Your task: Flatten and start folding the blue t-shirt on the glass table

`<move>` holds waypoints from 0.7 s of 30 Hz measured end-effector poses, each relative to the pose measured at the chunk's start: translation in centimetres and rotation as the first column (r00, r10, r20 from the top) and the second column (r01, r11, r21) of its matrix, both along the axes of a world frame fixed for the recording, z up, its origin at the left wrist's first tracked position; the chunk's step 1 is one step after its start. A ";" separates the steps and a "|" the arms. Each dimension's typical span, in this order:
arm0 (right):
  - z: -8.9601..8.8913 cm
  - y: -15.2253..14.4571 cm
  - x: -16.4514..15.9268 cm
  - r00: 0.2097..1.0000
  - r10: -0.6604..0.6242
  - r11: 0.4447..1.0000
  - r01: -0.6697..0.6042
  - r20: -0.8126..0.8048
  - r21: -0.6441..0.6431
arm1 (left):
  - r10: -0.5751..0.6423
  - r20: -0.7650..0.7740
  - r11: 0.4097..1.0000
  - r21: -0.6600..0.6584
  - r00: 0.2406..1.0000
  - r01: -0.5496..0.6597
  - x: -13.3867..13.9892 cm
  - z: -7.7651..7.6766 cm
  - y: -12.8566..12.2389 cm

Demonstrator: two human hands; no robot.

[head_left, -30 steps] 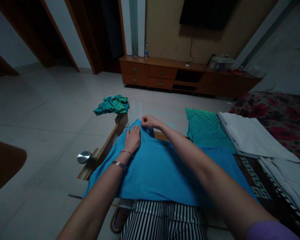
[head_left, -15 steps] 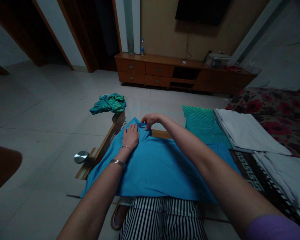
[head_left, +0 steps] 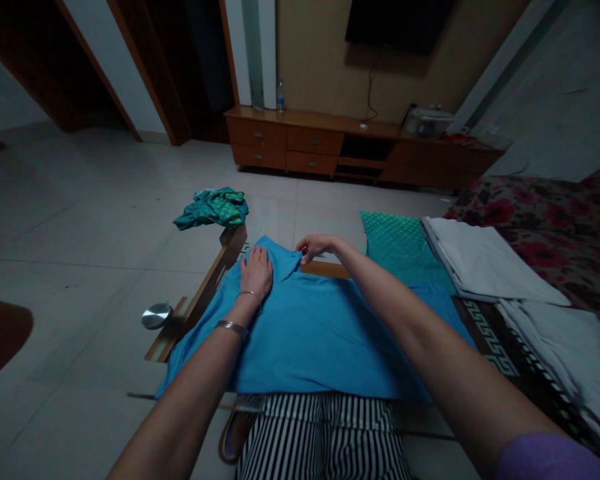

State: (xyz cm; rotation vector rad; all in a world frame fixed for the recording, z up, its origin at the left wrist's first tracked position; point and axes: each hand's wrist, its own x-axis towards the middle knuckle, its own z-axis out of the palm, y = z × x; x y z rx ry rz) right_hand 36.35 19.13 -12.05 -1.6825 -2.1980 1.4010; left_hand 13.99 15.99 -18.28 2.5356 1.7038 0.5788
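A blue shirt lies spread over a low table in front of my striped trousers. My left hand rests flat on the cloth near its far left part, fingers stretched out and pressing down. To the right of it, my right hand pinches the edge of a sleeve-like piece of the shirt, thumb and fingers closed on the fabric. That piece is drawn out toward the right, above the shirt's far edge. My right forearm crosses over the shirt.
A folded green patterned cloth and folded white cloths lie to the right. At the table's far left corner is a crumpled green cloth. A shiny round metal object sits left. Behind stands a wooden cabinet.
My right hand has moved to the right, away from my left hand, pulling the pinched edge of the shirt with it. My left hand stays flat on the cloth.
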 end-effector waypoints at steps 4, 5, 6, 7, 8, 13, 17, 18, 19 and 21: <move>-0.6 -0.4 -0.2 0.996 -0.090 0.994 0.090 -0.004 0.070 | -0.167 0.016 0.981 0.098 0.986 0.165 1.1 1.7 -3.2; -0.5 -0.4 -0.3 0.993 -0.116 0.990 0.117 -0.007 0.080 | -0.270 0.003 0.959 0.093 0.963 0.269 1.5 1.9 -4.6; -0.4 -0.5 -0.4 0.990 -0.140 0.987 0.141 -0.021 0.073 | -0.373 -0.011 0.925 0.071 0.928 0.373 1.9 2.1 -6.0; -0.3 -0.5 -0.5 0.987 -0.156 0.986 0.158 -0.041 0.049 | -0.462 -0.024 0.886 0.038 0.887 0.463 2.3 2.0 -7.5; -0.1 -0.5 -0.6 0.984 -0.168 0.986 0.169 -0.065 0.014 | -0.533 -0.037 0.846 -0.004 0.845 0.534 2.6 1.9 -8.9; 1.0 -0.6 -1.5 0.970 -0.241 0.970 0.240 0.014 0.038 | -0.704 -0.084 0.708 -0.165 0.705 0.687 2.5 0.7 -12.3; 1.1 -0.6 -2.3 0.951 -0.289 0.949 0.270 0.108 0.164 | -0.750 -0.071 0.661 -0.135 0.658 0.738 1.9 0.4 -12.0; 1.1 -0.6 -2.4 0.948 -0.299 0.944 0.278 0.107 0.176 | -0.755 -0.067 0.654 -0.133 0.652 0.744 1.9 0.4 -11.9; 1.0 -0.6 -2.6 0.944 -0.311 0.939 0.287 0.108 0.192 | -0.760 -0.063 0.648 -0.137 0.647 0.749 1.8 0.5 -11.9; 0.8 -0.6 -2.7 0.935 -0.337 0.924 0.307 0.110 0.227 | -0.765 -0.056 0.642 -0.149 0.642 0.752 1.9 0.6 -12.0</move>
